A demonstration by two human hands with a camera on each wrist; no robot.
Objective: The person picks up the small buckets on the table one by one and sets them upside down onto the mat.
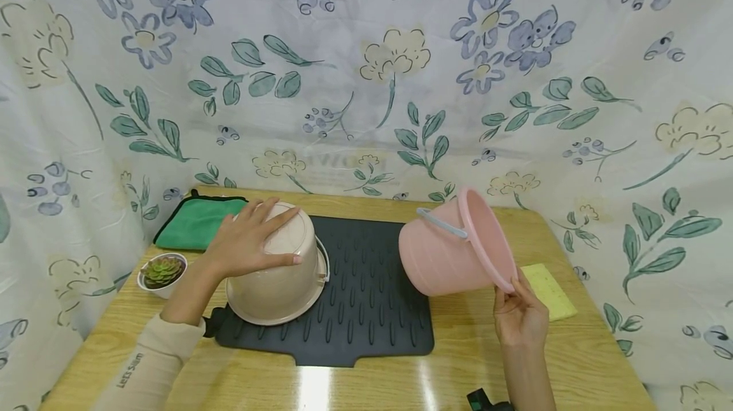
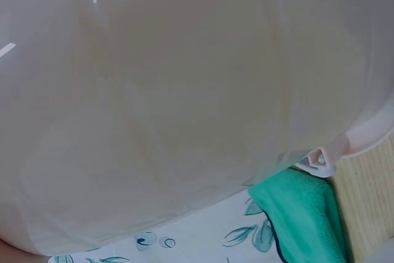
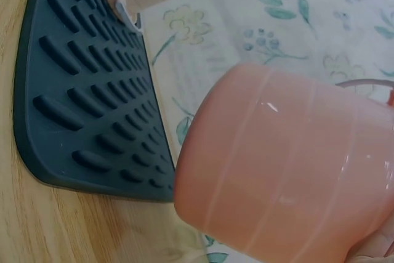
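Across the head view, a floral curtain [image 1: 355, 10] hangs behind the table [image 1: 252, 380] and down both its sides. The tabletop is wood-grained, with bright streaks of glare near its front edge. On it lies a dark ribbed mat [image 1: 361, 284], where a cream bucket [image 1: 275, 299] stands upside down. The left hand [image 1: 252, 239] lies over the upturned base, fingers spread and thumb extended. The right hand [image 1: 521, 319] pinches the rim of a pink bucket [image 1: 443, 255], which is tilted on its side at the mat's right end, mouth turned rightward; its pale blue handle [image 1: 441, 222] lies across the wall. A green cloth [image 1: 197, 225] and a potted succulent [image 1: 163, 271] sit at the table's left, and a yellow cloth [image 1: 550, 293] at its right.

From the left wrist, the cream wall fills most of the view, with the green cloth, some wood and the curtain beyond; the fingers cannot be made out.

From the right wrist, the mat's raised ribs show beside bare wood. The pink bucket tilts before the curtain, part of the right hand at its lower edge.
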